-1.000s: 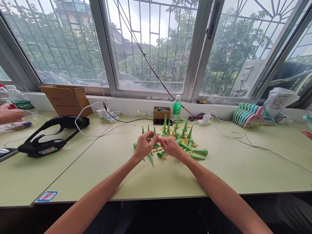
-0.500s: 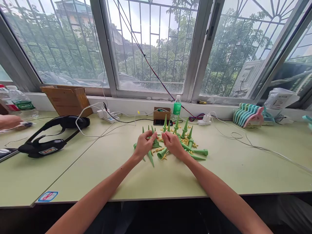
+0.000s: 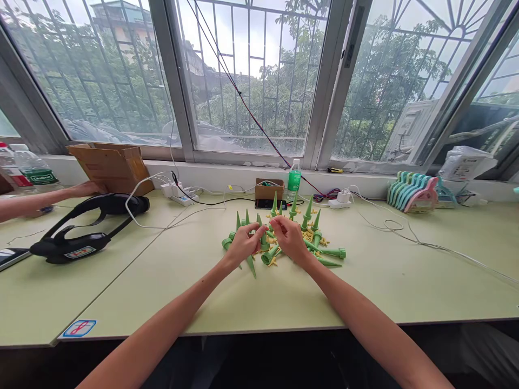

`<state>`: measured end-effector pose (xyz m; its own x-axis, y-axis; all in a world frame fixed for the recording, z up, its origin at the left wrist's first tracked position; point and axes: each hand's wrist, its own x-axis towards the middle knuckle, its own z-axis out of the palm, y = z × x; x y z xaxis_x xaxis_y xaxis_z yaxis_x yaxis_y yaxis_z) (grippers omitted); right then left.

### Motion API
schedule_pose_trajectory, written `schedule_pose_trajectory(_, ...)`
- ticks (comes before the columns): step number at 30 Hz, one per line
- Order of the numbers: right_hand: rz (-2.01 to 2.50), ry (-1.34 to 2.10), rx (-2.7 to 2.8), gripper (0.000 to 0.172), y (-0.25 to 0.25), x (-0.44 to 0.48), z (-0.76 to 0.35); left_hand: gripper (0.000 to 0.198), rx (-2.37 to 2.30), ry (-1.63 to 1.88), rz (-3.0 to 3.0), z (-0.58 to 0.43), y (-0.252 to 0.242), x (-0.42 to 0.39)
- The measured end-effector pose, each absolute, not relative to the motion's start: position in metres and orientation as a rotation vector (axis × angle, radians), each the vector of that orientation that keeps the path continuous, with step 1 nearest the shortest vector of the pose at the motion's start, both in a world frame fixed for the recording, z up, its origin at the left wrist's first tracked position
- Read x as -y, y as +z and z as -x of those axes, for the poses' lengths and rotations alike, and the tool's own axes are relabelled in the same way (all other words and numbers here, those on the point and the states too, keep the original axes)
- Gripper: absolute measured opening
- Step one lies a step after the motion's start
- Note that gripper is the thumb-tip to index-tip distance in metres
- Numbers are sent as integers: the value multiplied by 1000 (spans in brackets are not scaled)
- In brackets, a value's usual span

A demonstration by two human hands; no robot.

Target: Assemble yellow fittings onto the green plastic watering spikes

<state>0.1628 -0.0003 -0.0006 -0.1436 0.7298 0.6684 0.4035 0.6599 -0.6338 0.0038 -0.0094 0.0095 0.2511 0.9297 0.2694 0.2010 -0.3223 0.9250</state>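
Left hand: fingers apparently pinching the spike.
Spike: tip up, between both hands; I judge I'm working it two-handed, which calls for a steady left hold.
Right hand: fingertips bunched; I can't tell whether around anything.
Yellow bits: right of those fingers.

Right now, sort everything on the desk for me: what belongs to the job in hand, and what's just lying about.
Seemingly part of the job:
Green spikes, one of them at the left hand
Small yellow pieces, scattered among the spikes

Seemingly just lying about:
Black headset
Small cardboard box
Bottle behind the spikes
Hangers
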Motion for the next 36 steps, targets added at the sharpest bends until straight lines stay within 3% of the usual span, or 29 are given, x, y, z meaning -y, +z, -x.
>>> schedule_pose_trajectory(10, 819, 270, 1809, 22, -1, 2, -161, 31, -891, 997, -1881, -7, 8, 16)
schedule_pose_trajectory(24, 821, 230, 1774, 24, -2, 2, -160, 29, -1102, 1067, -2333, 3, 6, 6)
schedule_pose_trajectory(32, 888, 202, 1815, 38, -9, -4, -156, 27, -1249, 1469, -1854, 29, 49, -2)
schedule_pose_trajectory(36, 857, 245, 1942, 41, -14, -3, -152, 27, -1350, 1562, -1896, 33, 73, -13)
